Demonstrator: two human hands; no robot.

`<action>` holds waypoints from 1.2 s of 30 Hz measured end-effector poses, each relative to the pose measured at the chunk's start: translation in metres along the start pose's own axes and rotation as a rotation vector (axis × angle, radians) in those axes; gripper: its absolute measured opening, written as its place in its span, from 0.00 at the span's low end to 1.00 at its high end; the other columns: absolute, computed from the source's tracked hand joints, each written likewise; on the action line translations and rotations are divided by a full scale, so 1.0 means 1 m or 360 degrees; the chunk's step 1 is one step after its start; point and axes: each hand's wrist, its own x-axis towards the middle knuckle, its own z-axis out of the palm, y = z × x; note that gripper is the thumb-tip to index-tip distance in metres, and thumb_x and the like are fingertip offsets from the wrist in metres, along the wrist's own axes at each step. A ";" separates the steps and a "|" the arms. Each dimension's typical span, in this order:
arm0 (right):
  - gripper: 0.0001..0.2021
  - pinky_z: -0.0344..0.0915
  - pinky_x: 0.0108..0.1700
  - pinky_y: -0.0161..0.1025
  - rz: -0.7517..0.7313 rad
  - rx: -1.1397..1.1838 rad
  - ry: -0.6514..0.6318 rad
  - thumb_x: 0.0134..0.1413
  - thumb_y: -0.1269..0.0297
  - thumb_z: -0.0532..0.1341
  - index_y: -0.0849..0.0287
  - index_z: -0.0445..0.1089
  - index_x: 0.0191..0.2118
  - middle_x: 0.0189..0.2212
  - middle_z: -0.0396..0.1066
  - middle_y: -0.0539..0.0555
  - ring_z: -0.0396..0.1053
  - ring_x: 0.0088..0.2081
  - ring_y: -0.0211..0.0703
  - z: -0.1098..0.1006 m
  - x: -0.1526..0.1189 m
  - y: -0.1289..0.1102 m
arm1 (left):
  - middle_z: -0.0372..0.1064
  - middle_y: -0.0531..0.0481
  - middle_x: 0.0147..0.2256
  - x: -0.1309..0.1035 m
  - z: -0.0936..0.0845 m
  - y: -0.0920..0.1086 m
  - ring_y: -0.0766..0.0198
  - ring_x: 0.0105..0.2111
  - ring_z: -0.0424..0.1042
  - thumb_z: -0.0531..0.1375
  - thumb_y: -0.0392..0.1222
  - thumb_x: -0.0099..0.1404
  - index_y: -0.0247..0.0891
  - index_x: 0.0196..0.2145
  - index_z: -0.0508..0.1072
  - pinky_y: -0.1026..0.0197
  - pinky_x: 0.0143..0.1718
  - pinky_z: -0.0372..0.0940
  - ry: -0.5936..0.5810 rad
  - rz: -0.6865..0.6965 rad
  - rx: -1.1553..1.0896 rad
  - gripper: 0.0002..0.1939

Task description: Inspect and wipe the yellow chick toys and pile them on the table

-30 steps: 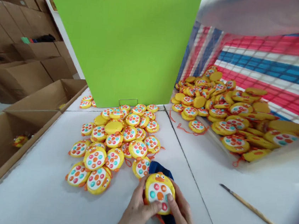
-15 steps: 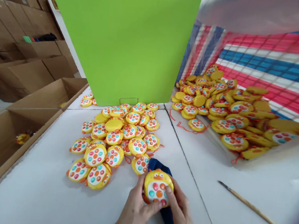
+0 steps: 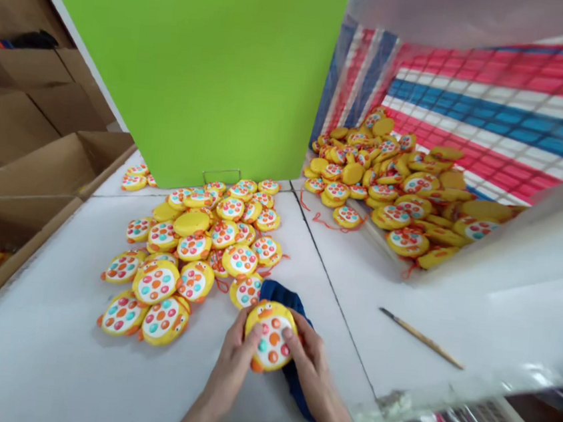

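Note:
Between both hands, just above the table, is a yellow duck-shaped toy with a white face full of coloured dots. My left hand grips its left edge, thumb on the dots. On the right edge my right hand holds it, its thumb also pressing the front. A dark blue cloth lies behind and below the toy, partly hidden by it and my right hand. To the left, a loose pile of similar toys is spread on the white table, mostly dotted side up.
A green board stands behind the pile. At right, a larger heap of toys lies against striped sheeting. A wooden-handled tool rests on the right. Cardboard boxes stand at left.
The view has shifted right and down, showing the table's front edge. My left thumb has moved up onto the dots, and the toy is tilted differently, still in both hands.

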 end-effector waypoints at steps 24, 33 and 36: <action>0.25 0.69 0.42 0.40 0.0042 0.0158 -0.0096 0.52 0.51 0.60 0.62 0.63 0.51 0.43 0.72 0.58 0.71 0.42 0.47 0.004 -0.010 0.009 | 0.69 0.44 0.45 -0.012 -0.009 -0.010 0.58 0.41 0.70 0.61 0.49 0.58 0.35 0.53 0.62 0.62 0.38 0.68 -0.0107 0.0054 0.0182 0.28; 0.26 0.68 0.49 0.41 0.0089 0.0069 -0.0060 0.52 0.50 0.60 0.61 0.62 0.52 0.48 0.69 0.59 0.68 0.48 0.49 0.011 -0.009 0.017 | 0.68 0.45 0.47 -0.021 -0.013 -0.010 0.59 0.43 0.69 0.64 0.39 0.53 0.38 0.54 0.58 0.60 0.43 0.67 -0.0053 0.0145 0.0315 0.32; 0.27 0.68 0.49 0.43 0.0120 0.0112 -0.0072 0.52 0.48 0.60 0.61 0.62 0.53 0.48 0.69 0.60 0.69 0.48 0.51 0.010 -0.009 0.019 | 0.67 0.45 0.48 -0.022 -0.016 -0.012 0.58 0.45 0.69 0.66 0.37 0.51 0.38 0.55 0.57 0.60 0.45 0.66 -0.0098 0.0143 0.0273 0.35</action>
